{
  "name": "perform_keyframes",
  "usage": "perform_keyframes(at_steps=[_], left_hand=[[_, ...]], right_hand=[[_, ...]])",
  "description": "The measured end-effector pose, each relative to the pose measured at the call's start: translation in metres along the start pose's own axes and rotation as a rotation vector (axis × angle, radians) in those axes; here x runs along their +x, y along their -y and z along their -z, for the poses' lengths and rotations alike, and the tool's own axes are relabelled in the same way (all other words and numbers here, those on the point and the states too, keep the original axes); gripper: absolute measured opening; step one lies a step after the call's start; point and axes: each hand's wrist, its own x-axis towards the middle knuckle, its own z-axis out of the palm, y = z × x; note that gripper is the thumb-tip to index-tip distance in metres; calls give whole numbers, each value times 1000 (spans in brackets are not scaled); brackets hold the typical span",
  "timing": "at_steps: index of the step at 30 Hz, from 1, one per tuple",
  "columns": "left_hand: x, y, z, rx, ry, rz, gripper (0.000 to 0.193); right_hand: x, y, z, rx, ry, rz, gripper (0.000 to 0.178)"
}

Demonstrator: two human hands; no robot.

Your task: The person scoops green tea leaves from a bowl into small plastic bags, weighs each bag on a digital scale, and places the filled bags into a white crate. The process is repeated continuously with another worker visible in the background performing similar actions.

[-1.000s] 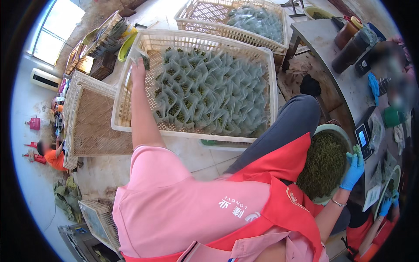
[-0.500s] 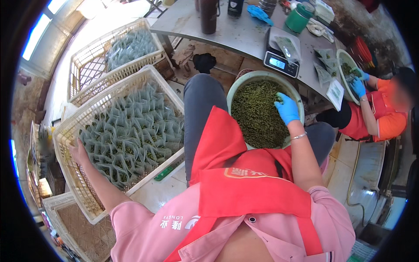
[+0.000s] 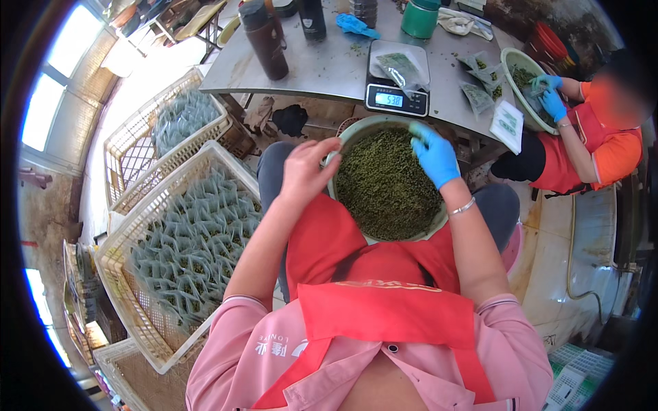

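A pale green basin (image 3: 335, 183) full of small green peppercorn-like berries (image 3: 391, 181) sits between my knees. My left hand (image 3: 310, 170) is bare and held at the basin's left rim, with thumb and fingers apart and nothing visible between them. Over the right part of the berries is my right hand (image 3: 436, 159), in a blue glove. Its fingertips are smeared by motion, so whether they hold berries is unclear. To my left, a cream plastic crate (image 3: 147, 322) holds many clear bags (image 3: 199, 246) standing upright, with green contents.
Ahead stands a metal table (image 3: 322, 68) with a digital scale (image 3: 397, 79) bearing a filled bag (image 3: 401, 70), and a dark bottle (image 3: 264, 41). Another crate (image 3: 123, 157) lies far left. At right, a co-worker's gloved hands (image 3: 552, 99) work over another basin (image 3: 510, 68).
My left hand has left the crate's left side and come across to the basin's left rim. My right hand has lifted slightly off the berries. The view has shifted.
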Motion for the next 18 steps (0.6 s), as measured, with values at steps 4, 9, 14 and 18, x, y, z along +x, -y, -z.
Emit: perform_keyframes(at_steps=[4, 9, 14, 18], left_hand=[[17, -25, -31, -84, 179, 164, 24], [3, -8, -58, -27, 302, 276, 31], [2, 3, -72, -99, 310, 285, 35], [6, -2, -70, -97, 372, 302, 34]], right_hand=[[64, 31, 9, -458, 148, -230, 46], [77, -6, 1, -363, 93, -106, 41], [73, 23, 0, -299, 31, -200, 37], [91, 9, -14, -425, 49, -173, 27]])
